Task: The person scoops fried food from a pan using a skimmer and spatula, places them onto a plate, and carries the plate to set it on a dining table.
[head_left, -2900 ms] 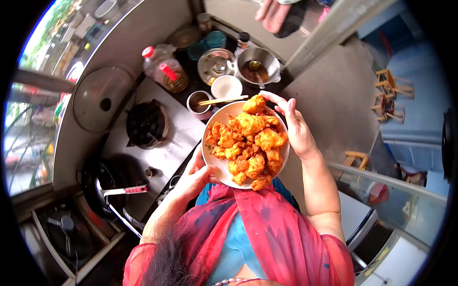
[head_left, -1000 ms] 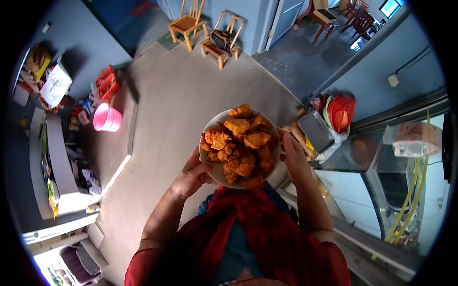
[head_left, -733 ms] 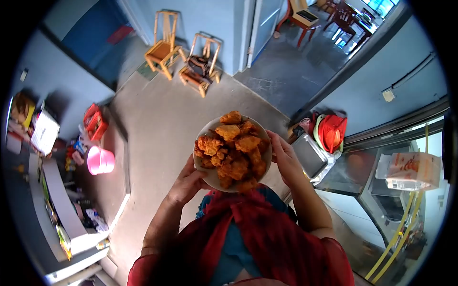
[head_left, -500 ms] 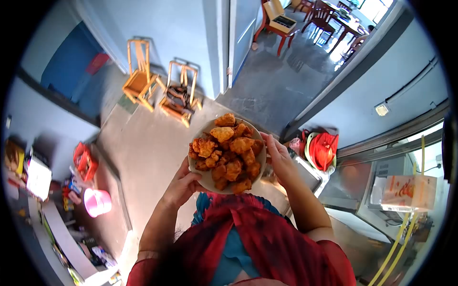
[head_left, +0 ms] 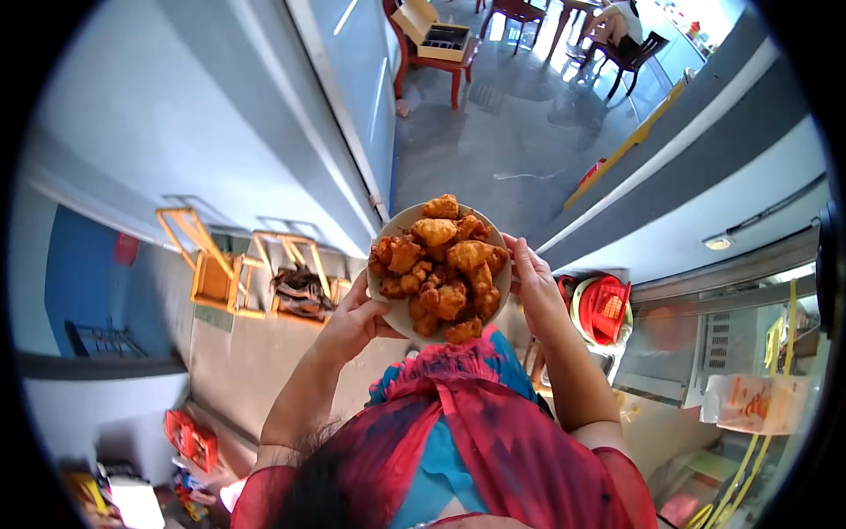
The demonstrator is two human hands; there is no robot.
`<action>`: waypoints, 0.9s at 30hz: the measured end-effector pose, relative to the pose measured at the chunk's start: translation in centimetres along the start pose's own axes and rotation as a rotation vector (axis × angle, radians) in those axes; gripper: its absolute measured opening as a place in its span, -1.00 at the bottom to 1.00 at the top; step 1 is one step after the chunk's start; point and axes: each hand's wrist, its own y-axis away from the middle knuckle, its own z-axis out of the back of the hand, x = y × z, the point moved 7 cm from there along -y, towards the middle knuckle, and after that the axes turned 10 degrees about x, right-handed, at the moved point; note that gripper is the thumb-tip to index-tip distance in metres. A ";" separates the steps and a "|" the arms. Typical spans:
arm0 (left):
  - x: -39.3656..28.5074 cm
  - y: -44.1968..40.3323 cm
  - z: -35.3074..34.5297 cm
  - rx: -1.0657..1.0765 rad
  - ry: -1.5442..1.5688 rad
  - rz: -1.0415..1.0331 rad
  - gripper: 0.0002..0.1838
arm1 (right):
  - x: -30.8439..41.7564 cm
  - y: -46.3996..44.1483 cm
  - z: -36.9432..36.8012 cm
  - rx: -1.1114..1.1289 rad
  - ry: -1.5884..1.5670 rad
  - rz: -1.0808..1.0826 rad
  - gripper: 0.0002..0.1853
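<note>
A round pale plate [head_left: 394,315] heaped with golden-brown fried pieces [head_left: 441,269] is held level in front of my chest. My left hand [head_left: 357,322] grips its lower left rim, thumb on top and fingers underneath. On the right side, my right hand [head_left: 533,278] holds the rim, its fingers partly hidden by the plate. The plate's underside is out of sight.
Ahead is a doorway with a door [head_left: 361,97] on its left. Beyond it stand a red chair with an open box [head_left: 441,42] and a seated person [head_left: 617,26]. Wooden chairs [head_left: 214,278] stand left; a red basket [head_left: 605,309] is at right.
The view has turned from the stove and counter, across the room, towards the doorway, which is now nearer. Both hands still hold the plate, and the wooden chairs have shifted left and down in view.
</note>
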 end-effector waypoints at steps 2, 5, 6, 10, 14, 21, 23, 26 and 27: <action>-2.3 -5.4 1.3 0.010 0.005 0.009 -0.20 | 1.0 -4.8 2.4 -0.020 0.010 0.007 -0.44; -5.3 -13.9 2.8 0.031 -0.002 0.042 -0.19 | 2.7 -12.3 6.8 -0.059 0.019 -0.002 -0.44; -6.1 -16.6 3.1 0.035 -0.010 0.051 -0.20 | 3.5 -14.5 8.2 -0.065 0.017 0.009 -0.44; -10.7 -27.9 3.1 0.001 -0.038 0.040 -0.21 | 9.4 -23.8 13.8 -0.077 0.035 0.060 -0.46; -17.9 -37.4 1.4 0.043 -0.024 0.042 -0.24 | 16.4 -31.8 18.5 -0.108 0.062 0.062 -0.47; -26.3 -56.2 -3.4 0.064 -0.023 0.064 -0.22 | 26.5 -44.6 30.6 -0.132 0.039 0.066 -0.47; -28.5 -64.0 -3.6 0.076 -0.041 0.087 -0.21 | 29.6 -50.0 34.9 -0.146 0.003 0.090 -0.47; -31.8 -75.0 -6.3 0.122 -0.048 0.096 -0.21 | 33.8 -55.9 42.4 -0.149 0.006 0.073 -0.43; -32.4 -78.1 -8.2 0.140 -0.045 0.093 -0.21 | 34.8 -57.0 45.4 -0.165 0.013 0.071 -0.42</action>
